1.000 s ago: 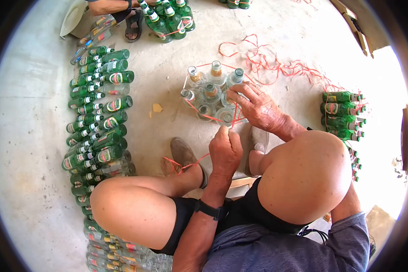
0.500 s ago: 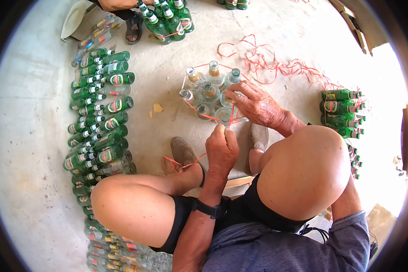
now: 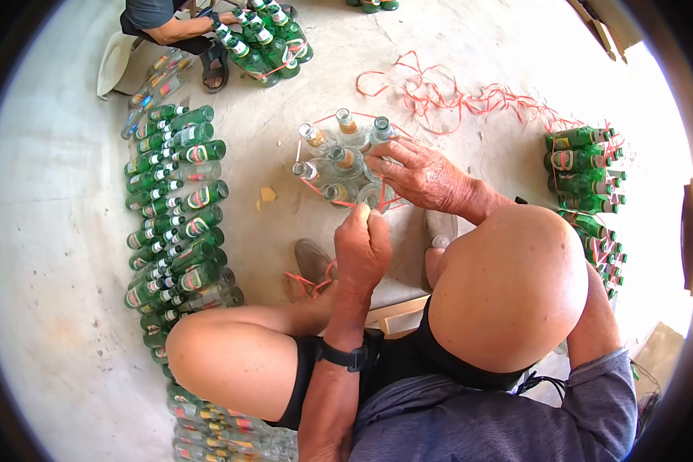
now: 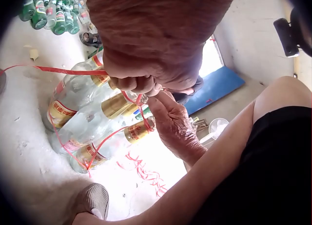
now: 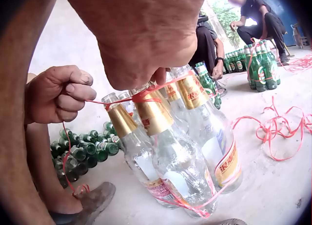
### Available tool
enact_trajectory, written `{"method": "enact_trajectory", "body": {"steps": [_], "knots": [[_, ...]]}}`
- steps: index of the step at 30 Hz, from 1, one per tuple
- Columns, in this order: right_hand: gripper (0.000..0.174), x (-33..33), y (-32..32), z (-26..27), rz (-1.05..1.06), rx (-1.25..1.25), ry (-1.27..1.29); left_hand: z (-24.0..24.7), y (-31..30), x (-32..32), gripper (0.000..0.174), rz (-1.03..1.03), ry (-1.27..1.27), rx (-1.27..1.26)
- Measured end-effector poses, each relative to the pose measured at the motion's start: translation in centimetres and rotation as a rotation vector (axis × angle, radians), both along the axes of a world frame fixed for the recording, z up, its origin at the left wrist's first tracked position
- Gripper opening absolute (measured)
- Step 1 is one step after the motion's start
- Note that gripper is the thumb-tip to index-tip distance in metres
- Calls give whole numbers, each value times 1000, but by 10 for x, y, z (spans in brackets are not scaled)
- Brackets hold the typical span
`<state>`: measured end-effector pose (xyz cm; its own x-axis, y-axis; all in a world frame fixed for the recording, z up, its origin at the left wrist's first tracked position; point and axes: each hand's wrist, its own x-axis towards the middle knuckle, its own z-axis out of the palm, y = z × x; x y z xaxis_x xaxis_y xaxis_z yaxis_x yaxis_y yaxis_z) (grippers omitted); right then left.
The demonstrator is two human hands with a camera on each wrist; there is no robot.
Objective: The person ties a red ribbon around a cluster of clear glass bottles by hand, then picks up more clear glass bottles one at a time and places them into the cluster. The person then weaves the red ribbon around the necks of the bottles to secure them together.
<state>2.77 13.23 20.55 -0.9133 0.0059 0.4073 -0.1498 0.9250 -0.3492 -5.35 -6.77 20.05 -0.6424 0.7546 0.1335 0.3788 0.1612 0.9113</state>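
Several clear glass bottles (image 3: 345, 158) with gold neck wraps stand bunched upright on the floor between my feet. Red plastic strap (image 4: 63, 70) runs round their necks, and another loop circles them low down. My left hand (image 3: 362, 250) is a fist at the near side of the bunch, gripping the strap; a tail of it drops toward my left shoe. Over the right-hand necks lies my right hand (image 3: 420, 177), its bent fingers holding the strap close against a gold-wrapped neck. Its fingertips are partly hidden in the right wrist view.
Green bottles (image 3: 200, 196) lie stacked in a long row at left. Another stack of green bottles (image 3: 581, 160) lies at right. Loose red strap (image 3: 470, 98) trails across the floor behind the bunch. A seated person (image 3: 169, 27) is beside strapped green bottles (image 3: 273, 46) at far left.
The head view has shifted, so the bunch and both hands appear further left. My left fist sits slightly nearer the bottles, with less strap showing above it. More of the other person shows.
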Motion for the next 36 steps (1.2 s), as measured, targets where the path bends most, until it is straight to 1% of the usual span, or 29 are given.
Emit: {"method": "enact_trajectory", "body": {"steps": [3, 6, 9, 14, 17, 20, 23, 32, 36], "knots": [[52, -1, -1, -5, -12, 25, 39, 14, 12, -11, 24, -42, 18, 14], [49, -2, 1, -12, -12, 39, 67, 23, 29, -28, 24, -81, -94, 6], [47, -2, 2, -10, -5, 32, 74, 14, 48, -35, 23, -54, -102, 42], [47, -2, 1, -12, -11, 20, 72, 12, 63, -53, 24, -18, -162, -3], [49, -1, 1, -15, -17, 18, 73, 12, 71, -58, 24, 22, -93, -50], [51, -1, -2, -9, -23, -33, 61, -4, 74, -64, 25, 71, -22, -64], [52, 0, -4, -7, -35, -77, 51, -13, 74, -67, 25, 119, -74, -62], [54, -1, -6, -8, -62, -115, 27, -6, 70, -65, 23, 117, 199, -176], [51, -3, -8, -7, -74, -121, 15, -5, 68, -63, 23, 121, 205, -196]]}}
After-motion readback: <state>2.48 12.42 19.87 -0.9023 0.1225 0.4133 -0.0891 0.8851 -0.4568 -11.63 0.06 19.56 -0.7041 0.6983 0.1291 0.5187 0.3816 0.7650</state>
